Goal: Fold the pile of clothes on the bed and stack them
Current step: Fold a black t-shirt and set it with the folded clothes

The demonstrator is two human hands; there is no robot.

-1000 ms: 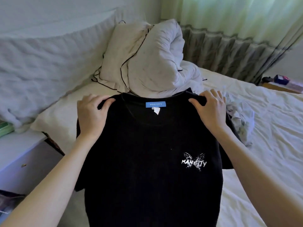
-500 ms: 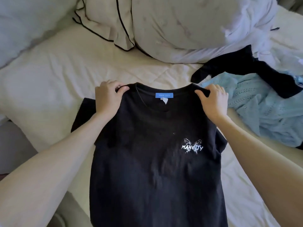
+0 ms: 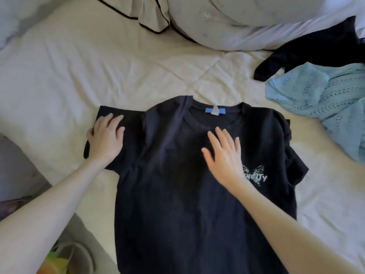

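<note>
Black T-shirt (image 3: 177, 194) laid flat on the bed (image 3: 59, 76) — pressed by left hand (image 3: 106, 138) and right hand (image 3: 223, 157), fingers extended, nothing gripped.

Black T-shirt (image 3: 177, 194): matt knit cloth, soft-looking, creased at the sleeves; white butterfly print (image 3: 256, 175) on the chest, flat finish. Neck label (image 3: 214, 110): blue woven cloth with a white tab over it. Bed sheet (image 3: 79, 76): off-white cloth, matt, wrinkled, quilted seam lines. Light blue knit garment (image 3: 325, 99): openwork, eyelet holes in rows, rougher texture. Dark garment (image 3: 316, 50) beside it: matt black cloth. Duvet (image 3: 246, 18): white cloth, crumpled. Pillowcase (image 3: 150, 14): pale cloth with black piping.
</note>
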